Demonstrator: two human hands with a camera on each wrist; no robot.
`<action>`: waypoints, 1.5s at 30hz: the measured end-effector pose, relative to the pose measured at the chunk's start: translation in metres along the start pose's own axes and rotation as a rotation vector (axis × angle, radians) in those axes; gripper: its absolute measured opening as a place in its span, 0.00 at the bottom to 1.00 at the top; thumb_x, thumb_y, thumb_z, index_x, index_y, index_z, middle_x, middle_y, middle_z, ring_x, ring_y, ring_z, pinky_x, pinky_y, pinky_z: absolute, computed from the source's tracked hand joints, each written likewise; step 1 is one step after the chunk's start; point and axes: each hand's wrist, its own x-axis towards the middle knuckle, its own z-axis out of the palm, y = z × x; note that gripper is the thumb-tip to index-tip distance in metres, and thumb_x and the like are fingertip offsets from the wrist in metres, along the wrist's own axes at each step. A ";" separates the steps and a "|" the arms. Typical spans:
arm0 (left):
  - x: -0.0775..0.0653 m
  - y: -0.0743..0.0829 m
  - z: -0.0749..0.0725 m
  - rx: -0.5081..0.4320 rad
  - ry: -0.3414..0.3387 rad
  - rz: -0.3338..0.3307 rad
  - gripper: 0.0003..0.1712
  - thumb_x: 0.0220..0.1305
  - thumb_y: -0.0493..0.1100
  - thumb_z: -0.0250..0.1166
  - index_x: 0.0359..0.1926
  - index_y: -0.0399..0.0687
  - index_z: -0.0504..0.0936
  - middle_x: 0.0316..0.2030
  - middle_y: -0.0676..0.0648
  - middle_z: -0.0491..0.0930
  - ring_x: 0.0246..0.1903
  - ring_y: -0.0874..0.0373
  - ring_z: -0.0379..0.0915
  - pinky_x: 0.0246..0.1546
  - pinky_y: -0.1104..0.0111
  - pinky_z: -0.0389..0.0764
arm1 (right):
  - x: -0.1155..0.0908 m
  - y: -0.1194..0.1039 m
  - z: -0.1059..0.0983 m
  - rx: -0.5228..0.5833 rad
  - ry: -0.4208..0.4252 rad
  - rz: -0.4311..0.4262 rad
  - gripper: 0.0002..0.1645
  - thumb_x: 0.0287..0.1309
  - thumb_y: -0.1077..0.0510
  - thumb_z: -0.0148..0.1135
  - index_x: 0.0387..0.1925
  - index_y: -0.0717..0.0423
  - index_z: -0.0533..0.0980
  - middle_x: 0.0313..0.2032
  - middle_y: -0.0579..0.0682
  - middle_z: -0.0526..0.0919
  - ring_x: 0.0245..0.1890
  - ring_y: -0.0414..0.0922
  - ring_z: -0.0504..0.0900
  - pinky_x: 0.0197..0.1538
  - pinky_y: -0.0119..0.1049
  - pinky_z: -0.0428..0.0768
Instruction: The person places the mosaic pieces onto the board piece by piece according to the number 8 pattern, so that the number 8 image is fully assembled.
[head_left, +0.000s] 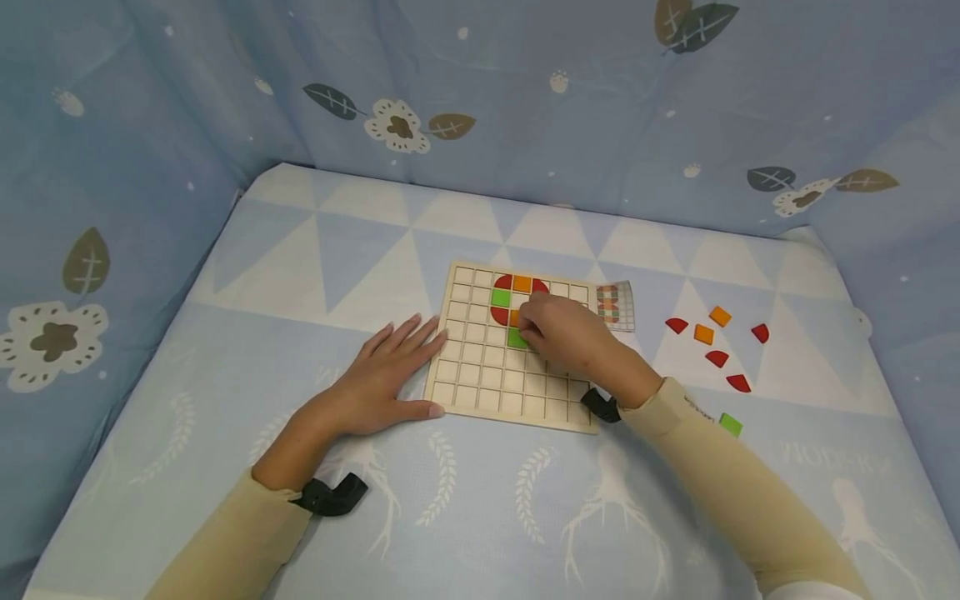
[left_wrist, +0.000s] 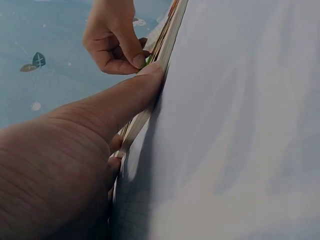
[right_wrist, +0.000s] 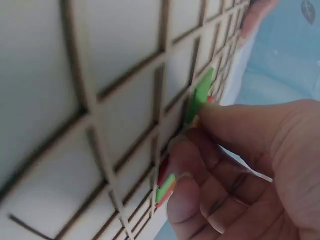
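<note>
A shallow wooden grid board [head_left: 480, 373] lies on the table, with red quarter-circle pieces [head_left: 500, 316], an orange square [head_left: 522, 284] and a green square [head_left: 501, 297] set in its upper cells. Over the board, my right hand [head_left: 566, 333] pinches a green square tile [right_wrist: 201, 95], which stands slightly tilted at a cell in the right wrist view. Another green piece [right_wrist: 165, 189] shows beyond the fingertips there. My left hand [head_left: 386, 379] lies spread on the table, its fingers and thumb touching the board's left edge. The right hand hides some cells.
A pattern card [head_left: 617, 307] lies against the board's right edge. Farther right are loose orange squares [head_left: 720, 316], several red quarter-circles [head_left: 717, 358] and a green square tile [head_left: 731, 424] near the right sleeve. Patterned blue fabric [head_left: 525, 100] hangs behind the table.
</note>
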 end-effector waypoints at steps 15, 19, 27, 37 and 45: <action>0.004 0.004 0.003 -0.002 -0.015 -0.012 0.58 0.65 0.62 0.72 0.84 0.49 0.50 0.84 0.48 0.41 0.82 0.48 0.28 0.78 0.48 0.32 | -0.038 -0.001 0.002 0.066 0.060 0.056 0.06 0.68 0.60 0.69 0.33 0.50 0.80 0.32 0.44 0.78 0.31 0.43 0.75 0.36 0.39 0.76; 0.005 0.005 0.004 -0.003 -0.016 -0.018 0.58 0.65 0.62 0.72 0.84 0.49 0.50 0.84 0.48 0.41 0.82 0.48 0.28 0.78 0.48 0.32 | -0.069 0.008 -0.005 0.127 0.087 0.136 0.03 0.66 0.59 0.71 0.37 0.51 0.82 0.34 0.43 0.80 0.35 0.43 0.77 0.40 0.40 0.79; -0.001 0.004 0.002 0.014 -0.002 -0.035 0.58 0.66 0.62 0.71 0.84 0.49 0.50 0.84 0.48 0.41 0.82 0.48 0.28 0.78 0.47 0.32 | -0.137 0.045 -0.024 0.136 0.090 0.280 0.07 0.67 0.60 0.71 0.45 0.56 0.85 0.37 0.44 0.85 0.38 0.44 0.81 0.42 0.44 0.82; -0.002 0.005 -0.001 0.000 -0.016 -0.037 0.58 0.66 0.62 0.71 0.84 0.48 0.50 0.84 0.47 0.42 0.82 0.47 0.28 0.78 0.47 0.32 | -0.194 0.094 -0.028 0.064 0.140 0.470 0.17 0.68 0.59 0.69 0.51 0.68 0.82 0.42 0.58 0.84 0.40 0.55 0.81 0.40 0.51 0.84; 0.003 0.005 -0.001 0.006 -0.030 -0.032 0.58 0.67 0.63 0.71 0.85 0.49 0.49 0.84 0.47 0.41 0.82 0.47 0.28 0.78 0.47 0.32 | -0.219 0.125 -0.030 -0.015 0.146 0.619 0.25 0.66 0.60 0.68 0.57 0.74 0.77 0.52 0.71 0.77 0.45 0.66 0.79 0.47 0.66 0.79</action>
